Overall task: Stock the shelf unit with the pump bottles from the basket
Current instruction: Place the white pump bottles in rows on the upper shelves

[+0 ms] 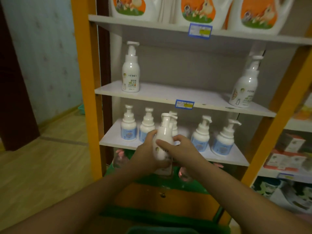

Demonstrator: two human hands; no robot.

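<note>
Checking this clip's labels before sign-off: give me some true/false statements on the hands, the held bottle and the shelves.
1. Both hands grip one pump bottle: left hand, right hand. True.
2. The middle shelf holds five bottles. False: two, a left bottle and a right bottle.
3. The lower shelf holds bottles with blue labels. True.
4. The held bottle lies on its side. False: it is roughly upright, pump on top.
5. Large jugs stand on the top shelf. True.
</note>
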